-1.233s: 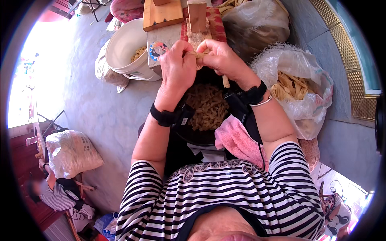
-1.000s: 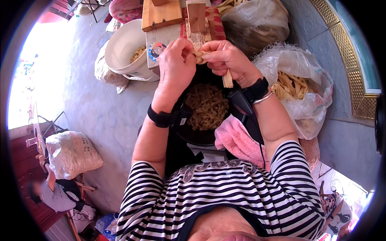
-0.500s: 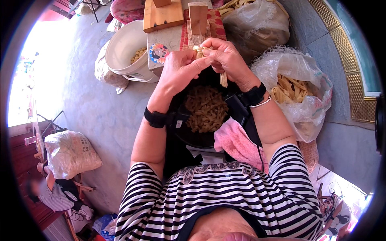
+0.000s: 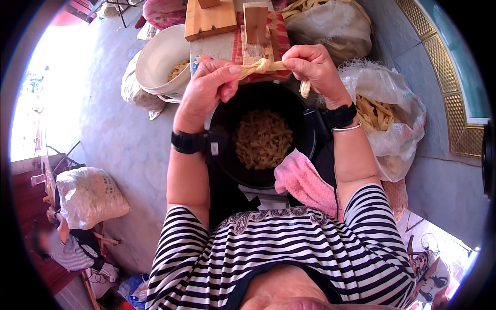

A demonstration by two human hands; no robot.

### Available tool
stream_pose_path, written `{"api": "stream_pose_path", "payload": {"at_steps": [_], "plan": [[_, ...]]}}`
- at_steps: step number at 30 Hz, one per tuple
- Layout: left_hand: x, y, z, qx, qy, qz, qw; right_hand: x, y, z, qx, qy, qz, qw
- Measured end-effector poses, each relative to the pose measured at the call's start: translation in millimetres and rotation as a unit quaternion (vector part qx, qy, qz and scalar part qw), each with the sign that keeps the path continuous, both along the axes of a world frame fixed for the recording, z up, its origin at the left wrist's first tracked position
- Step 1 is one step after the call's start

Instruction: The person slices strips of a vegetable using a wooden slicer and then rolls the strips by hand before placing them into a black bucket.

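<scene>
A pale yellow, soft strip that looks like tofu skin (image 4: 263,66) is stretched between my two hands, with a knot at its middle. My left hand (image 4: 211,85) is closed on one end, thumb pressed over the fingers. The other side is pinched in my right hand (image 4: 316,68), and a loose tail hangs below that palm. Beneath the strip, a black bucket (image 4: 305,121) holds a heap of short yellowish knotted pieces (image 4: 262,139). Behind the strip, an upright wooden block (image 4: 255,25) stands on a small board at the table's edge.
A white bucket (image 4: 150,57) with some yellow pieces stands at the left. An open plastic sack (image 4: 398,142) of yellow strips is at the right, another sack (image 4: 330,31) behind it. A pink towel (image 4: 305,181) lies near my lap. A person (image 4: 72,250) is at the far left.
My hands have moved apart, left hand leftward and right hand rightward. The strip between them is now drawn out with its knot showing, and more of the black bucket is visible.
</scene>
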State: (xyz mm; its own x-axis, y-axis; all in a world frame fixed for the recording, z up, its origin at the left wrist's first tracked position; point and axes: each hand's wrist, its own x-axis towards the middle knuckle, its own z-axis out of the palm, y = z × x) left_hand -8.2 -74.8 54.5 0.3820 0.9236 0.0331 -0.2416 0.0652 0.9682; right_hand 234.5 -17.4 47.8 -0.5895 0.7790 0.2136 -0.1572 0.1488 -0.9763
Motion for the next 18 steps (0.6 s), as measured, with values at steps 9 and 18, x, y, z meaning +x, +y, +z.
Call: {"api": "stream_pose_path", "payload": {"at_steps": [9, 18], "plan": [[37, -10, -2, 0.273, 0.428, 0.071, 0.859, -14, -5, -6, 0.073, -0.115, 0.033, 0.990], [18, 28, -27, 0.178, 0.390, 0.103, 0.898, -14, 23, -26, 0.111, -0.156, -0.079, 0.978]]}}
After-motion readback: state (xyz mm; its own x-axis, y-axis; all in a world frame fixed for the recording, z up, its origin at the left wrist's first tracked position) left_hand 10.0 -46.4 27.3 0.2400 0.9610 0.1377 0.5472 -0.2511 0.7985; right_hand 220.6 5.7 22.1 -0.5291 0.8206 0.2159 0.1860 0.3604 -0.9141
